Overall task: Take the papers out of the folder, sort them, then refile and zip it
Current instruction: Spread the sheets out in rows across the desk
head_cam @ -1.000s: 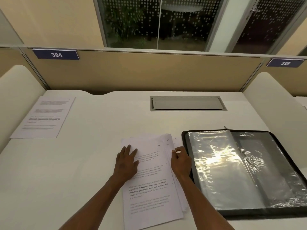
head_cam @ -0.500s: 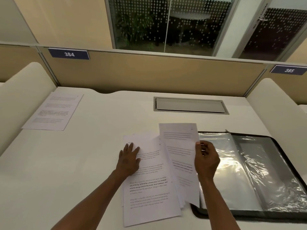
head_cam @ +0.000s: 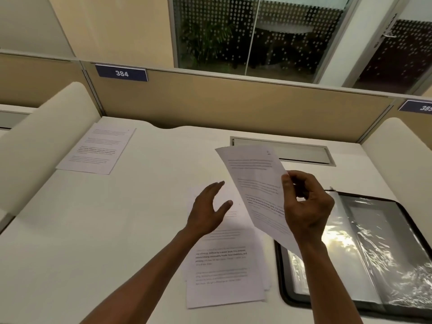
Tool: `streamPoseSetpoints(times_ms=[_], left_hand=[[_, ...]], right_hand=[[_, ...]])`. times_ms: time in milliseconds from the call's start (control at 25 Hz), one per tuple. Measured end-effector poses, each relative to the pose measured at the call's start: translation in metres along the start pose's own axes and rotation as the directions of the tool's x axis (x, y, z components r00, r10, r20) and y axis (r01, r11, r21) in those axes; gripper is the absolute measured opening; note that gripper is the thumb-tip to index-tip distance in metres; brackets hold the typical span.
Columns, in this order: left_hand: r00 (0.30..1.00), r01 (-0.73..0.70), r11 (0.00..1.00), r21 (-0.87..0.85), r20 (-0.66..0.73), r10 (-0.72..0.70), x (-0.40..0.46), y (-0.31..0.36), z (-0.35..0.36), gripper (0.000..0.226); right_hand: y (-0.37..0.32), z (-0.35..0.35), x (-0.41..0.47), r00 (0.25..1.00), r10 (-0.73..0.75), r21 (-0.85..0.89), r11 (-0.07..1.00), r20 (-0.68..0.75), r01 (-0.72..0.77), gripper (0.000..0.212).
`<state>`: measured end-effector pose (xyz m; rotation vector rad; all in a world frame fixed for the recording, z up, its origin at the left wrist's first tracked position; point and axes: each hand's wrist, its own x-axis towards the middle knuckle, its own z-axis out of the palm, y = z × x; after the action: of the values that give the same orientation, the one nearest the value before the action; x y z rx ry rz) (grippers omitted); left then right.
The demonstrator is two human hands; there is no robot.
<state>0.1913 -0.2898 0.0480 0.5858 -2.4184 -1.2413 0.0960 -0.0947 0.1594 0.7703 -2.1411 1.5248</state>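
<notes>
My right hand (head_cam: 306, 206) pinches the right edge of a printed sheet (head_cam: 254, 183) and holds it tilted in the air above the desk. Just left of that sheet, my left hand (head_cam: 208, 209) hovers with straight fingers over a stack of printed papers (head_cam: 224, 272) lying on the white desk (head_cam: 93, 230). A black zip folder (head_cam: 383, 253) lies open at the right, its clear plastic sleeves shining. One more printed sheet (head_cam: 98, 148) lies alone at the desk's far left corner.
A grey cable hatch (head_cam: 304, 150) is set into the desk at the back. Beige partitions with number plates 384 (head_cam: 121, 73) and 385 close the back. Rounded side dividers stand at left and right.
My right hand lifted the top sheet off the stack and raised it. My left hand came up off the stack. The camera tilted up and turned left.
</notes>
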Motion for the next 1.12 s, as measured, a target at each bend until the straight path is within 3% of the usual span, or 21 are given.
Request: streamPoseSetpoints(times_ms=[240, 480, 600, 720, 880, 1040, 1120], left_hand=[[0.982, 0.189, 0.922, -0.337, 0.044, -0.185, 0.025, 0.016, -0.082, 0.078], [0.968, 0.207, 0.881, -0.426, -0.041, -0.247, 0.029, -0.037, -0.156, 0.047], [0.944, 0.225, 0.842, -0.490, -0.104, -0.313, 0.037, -0.068, -0.190, 0.040], [0.902, 0.277, 0.805, -0.524, -0.148, -0.406, 0.053, -0.102, -0.222, 0.039], [0.864, 0.355, 0.823, -0.443, -0.180, -0.470, 0.083, -0.149, -0.251, 0.044], [0.864, 0.427, 0.859, -0.282, -0.155, -0.480, 0.107, -0.191, -0.262, 0.070], [0.887, 0.432, 0.888, -0.159, -0.106, -0.450, 0.118, -0.212, -0.263, 0.072]], right_hand=[[-0.057, 0.050, 0.016, 0.994, -0.109, 0.083, 0.991, -0.003, 0.109, 0.011], [-0.083, 0.134, 0.018, 0.976, 0.214, 0.342, 0.915, 0.040, -0.214, 0.011], [-0.073, 0.177, 0.012, 0.920, 0.327, 0.242, 0.895, 0.218, -0.375, 0.034], [-0.056, 0.220, -0.013, 0.798, 0.389, 0.019, 0.894, 0.460, -0.447, 0.060], [-0.034, 0.277, -0.053, 0.668, 0.545, -0.028, 0.785, 0.507, -0.619, 0.058], [-0.025, 0.337, -0.064, 0.619, 0.641, -0.032, 0.705, 0.454, -0.708, 0.055], [-0.019, 0.366, -0.060, 0.621, 0.647, -0.039, 0.706, 0.443, -0.707, 0.054]])
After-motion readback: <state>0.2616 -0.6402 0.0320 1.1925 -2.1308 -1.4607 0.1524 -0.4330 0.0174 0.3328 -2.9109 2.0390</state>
